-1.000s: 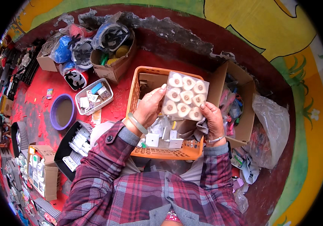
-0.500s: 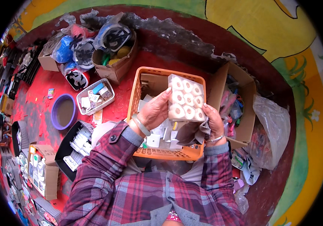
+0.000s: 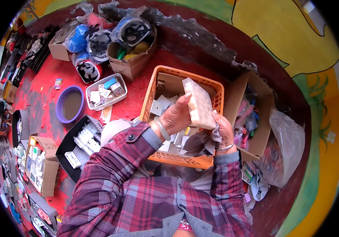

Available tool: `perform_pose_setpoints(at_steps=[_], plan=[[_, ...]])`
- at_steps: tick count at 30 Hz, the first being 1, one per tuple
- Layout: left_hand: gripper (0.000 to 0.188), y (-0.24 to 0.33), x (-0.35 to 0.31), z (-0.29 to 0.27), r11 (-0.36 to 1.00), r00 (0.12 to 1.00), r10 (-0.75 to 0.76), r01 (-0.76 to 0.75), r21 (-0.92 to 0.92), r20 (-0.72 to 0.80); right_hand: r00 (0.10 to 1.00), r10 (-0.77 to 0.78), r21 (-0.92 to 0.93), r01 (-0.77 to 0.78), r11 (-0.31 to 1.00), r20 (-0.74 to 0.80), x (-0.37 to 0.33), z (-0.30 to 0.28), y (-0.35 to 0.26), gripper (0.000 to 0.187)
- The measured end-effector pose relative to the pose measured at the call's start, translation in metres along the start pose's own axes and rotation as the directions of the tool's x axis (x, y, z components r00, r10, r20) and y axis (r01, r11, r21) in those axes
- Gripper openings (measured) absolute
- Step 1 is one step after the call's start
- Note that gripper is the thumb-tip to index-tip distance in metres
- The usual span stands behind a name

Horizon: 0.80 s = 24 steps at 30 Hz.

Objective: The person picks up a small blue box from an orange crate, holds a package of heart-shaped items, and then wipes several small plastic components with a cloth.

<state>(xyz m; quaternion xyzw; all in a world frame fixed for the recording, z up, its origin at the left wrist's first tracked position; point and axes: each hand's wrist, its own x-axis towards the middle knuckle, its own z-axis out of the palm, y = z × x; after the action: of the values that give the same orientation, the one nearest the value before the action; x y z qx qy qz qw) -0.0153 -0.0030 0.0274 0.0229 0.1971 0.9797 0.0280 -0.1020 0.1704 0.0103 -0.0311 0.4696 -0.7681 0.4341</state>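
Note:
Between my two hands is a flat clear-plastic pack of white rolls (image 3: 201, 106), tilted so that its side edge shows. My left hand (image 3: 176, 115) grips its left edge, thumb on top. At the lower right edge, my right hand (image 3: 223, 129) holds the pack along with a crumpled dark grey cloth (image 3: 199, 144) that hangs beneath. Both hands are above an orange plastic basket (image 3: 169, 159). Inside the basket lie white square pieces (image 3: 162, 102), partly hidden by my hands and the cloth.
Right of the basket stands an open cardboard box (image 3: 263, 136) of colourful items, beside a clear plastic bag (image 3: 286, 146). To the left are a white basket (image 3: 110, 103), a purple basin (image 3: 60, 107) and a black tray (image 3: 64, 152). Behind, a carton (image 3: 132, 68) holds bagged helmets (image 3: 132, 31).
The pack of rolls has turned from facing me to a steep slant, and my left hand has moved right with it. The whole view has shifted slightly.

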Motion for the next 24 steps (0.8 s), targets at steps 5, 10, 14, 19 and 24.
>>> perform_pose_setpoints(at_steps=[5,10,14,19,24], plan=[[0.088,-0.003,-0.001,-0.003,1.0,0.999,-0.016,0.015,0.023,0.045,1.0,-0.005,-0.011,0.005,1.0,0.022,-0.004,0.005,-0.005,0.038],[0.075,-0.003,-0.002,-0.004,0.999,0.995,0.007,-0.011,0.04,0.097,0.999,-0.011,0.008,0.011,1.0,0.046,-0.003,0.002,-0.004,0.038],[0.074,-0.008,0.002,-0.012,0.999,0.997,-0.013,0.016,-0.037,0.071,0.997,0.007,0.055,-0.011,0.998,0.075,0.002,-0.009,0.0,0.038],[0.075,-0.005,0.001,-0.005,0.999,0.994,0.027,-0.031,0.041,0.103,0.996,0.001,0.095,-0.009,0.995,0.088,-0.002,-0.001,-0.002,0.038],[0.074,-0.006,0.0,-0.008,1.0,0.992,0.018,-0.02,0.021,0.125,0.996,-0.006,0.103,-0.003,0.995,0.09,-0.005,0.002,-0.005,0.038]])
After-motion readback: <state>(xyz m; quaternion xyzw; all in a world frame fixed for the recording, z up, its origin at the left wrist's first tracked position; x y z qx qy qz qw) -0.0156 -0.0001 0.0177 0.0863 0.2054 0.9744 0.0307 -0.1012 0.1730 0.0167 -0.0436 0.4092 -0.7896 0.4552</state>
